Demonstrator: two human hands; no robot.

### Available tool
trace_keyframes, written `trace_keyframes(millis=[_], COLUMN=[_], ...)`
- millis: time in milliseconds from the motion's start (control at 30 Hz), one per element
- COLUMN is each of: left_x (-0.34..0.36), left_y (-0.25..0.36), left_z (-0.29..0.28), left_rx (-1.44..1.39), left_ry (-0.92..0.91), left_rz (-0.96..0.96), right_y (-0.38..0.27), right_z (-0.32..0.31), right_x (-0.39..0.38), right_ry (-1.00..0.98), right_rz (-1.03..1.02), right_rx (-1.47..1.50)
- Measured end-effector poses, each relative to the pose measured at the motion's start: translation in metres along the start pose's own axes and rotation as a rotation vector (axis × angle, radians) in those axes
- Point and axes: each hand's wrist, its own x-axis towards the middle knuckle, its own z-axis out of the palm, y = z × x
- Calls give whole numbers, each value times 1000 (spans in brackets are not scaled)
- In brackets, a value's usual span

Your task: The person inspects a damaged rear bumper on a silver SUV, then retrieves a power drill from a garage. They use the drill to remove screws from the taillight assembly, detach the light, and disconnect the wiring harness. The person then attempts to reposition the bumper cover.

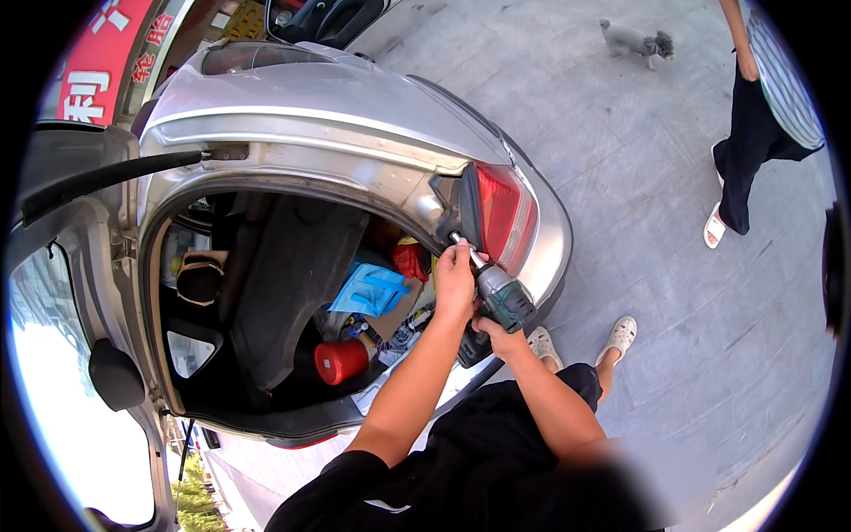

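Observation:
A green and grey cordless impact wrench (pixel 503 300) points at the body beside the red tail light (pixel 506 215) of a silver car. My left hand (pixel 454 278) is closed around the metal shaft (pixel 479 259) at the tool's front, close to where its tip meets a recess by the lamp. The exact contact at the tip is too small to make out. My right hand (pixel 496 333) grips the wrench's handle, lower down beside the open boot's edge.
The boot holds a blue bag (pixel 368 289), a red container (pixel 341 360) and a dark board (pixel 284 266). The raised tailgate (pixel 118 363) is at left. Another person (pixel 753 151) stands at right on paving (pixel 612 248), near a small grey dog (pixel 634 43).

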Motion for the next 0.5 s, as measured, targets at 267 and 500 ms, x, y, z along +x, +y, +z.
trace_keyframes(millis=[267,500], left_x=[8,4], left_y=[8,1], left_z=[-9,-13], left_rx=[205,104], left_ry=[-43,-3], left_rz=[-75,-137], right_y=[1,-2], right_z=[0,-5], right_x=[-4,-1], right_ry=[-57,-41], right_rz=[93,95], right_rx=[129,141])
